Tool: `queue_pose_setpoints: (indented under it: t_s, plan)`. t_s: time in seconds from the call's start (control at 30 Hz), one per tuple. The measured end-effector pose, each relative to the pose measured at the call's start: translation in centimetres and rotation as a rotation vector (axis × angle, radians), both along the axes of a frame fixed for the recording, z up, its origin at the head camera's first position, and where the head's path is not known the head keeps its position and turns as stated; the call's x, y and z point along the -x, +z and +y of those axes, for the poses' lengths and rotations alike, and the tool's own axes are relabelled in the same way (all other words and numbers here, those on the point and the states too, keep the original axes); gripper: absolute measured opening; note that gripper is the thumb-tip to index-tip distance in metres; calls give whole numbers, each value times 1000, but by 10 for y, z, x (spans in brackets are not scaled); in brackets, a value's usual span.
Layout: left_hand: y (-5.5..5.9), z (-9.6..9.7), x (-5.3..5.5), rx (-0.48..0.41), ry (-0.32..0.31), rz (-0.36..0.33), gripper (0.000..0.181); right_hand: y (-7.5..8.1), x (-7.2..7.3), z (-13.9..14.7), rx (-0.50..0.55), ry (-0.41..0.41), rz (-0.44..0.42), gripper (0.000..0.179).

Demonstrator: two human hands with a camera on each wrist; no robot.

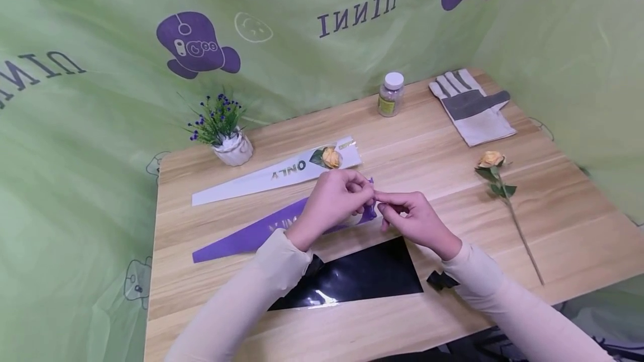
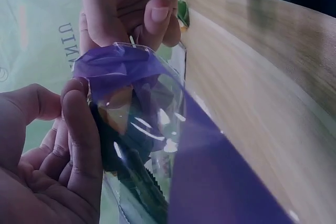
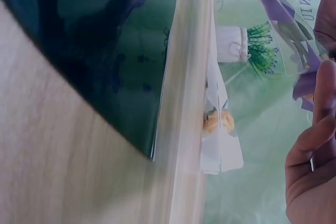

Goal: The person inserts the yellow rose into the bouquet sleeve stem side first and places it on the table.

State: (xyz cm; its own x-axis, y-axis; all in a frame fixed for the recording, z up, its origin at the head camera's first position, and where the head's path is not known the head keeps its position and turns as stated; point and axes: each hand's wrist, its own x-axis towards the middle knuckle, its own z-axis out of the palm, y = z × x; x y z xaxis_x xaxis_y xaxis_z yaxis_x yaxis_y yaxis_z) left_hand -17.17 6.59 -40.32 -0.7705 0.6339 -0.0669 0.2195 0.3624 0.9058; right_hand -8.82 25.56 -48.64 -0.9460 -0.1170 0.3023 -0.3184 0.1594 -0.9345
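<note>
A purple flower sleeve (image 1: pixel 236 240) with a clear front lies across the table, its wide end raised between the hands. Through the film in the left wrist view, a pale orange rose (image 2: pixel 116 109) shows inside, partly covered by glare. My left hand (image 1: pixel 336 197) pinches one side of the sleeve's open rim between thumb and fingers. Facing it, my right hand (image 1: pixel 416 220) holds the rim's other side with curled fingers; its exact grip is partly hidden. Below both hands lies a flat black sleeve (image 1: pixel 372 272), glossy and partly under the left forearm.
A white sleeve (image 1: pixel 241 187) holding another rose (image 1: pixel 331 157) lies behind the purple one. A loose rose (image 1: pixel 513 211) with its stem lies at right. Along the back stand a potted plant (image 1: pixel 233 148) and a lidded jar (image 1: pixel 391 95), with work gloves (image 1: pixel 470 108) at the right corner.
</note>
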Motion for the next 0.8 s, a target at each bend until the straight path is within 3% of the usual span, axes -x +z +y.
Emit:
queue_pose_setpoints:
  t_s: [0.3,0.57,0.8]
  plan:
    - [1,0,-1,72,-27,197,10,1,2,1,-11,98,-58,24]
    - [2,1,-4,47,-66,237,11,2,4,3,18,258,-140,22]
    - [1,0,2,82,-78,218,12,11,10,8,-29,221,-155,28]
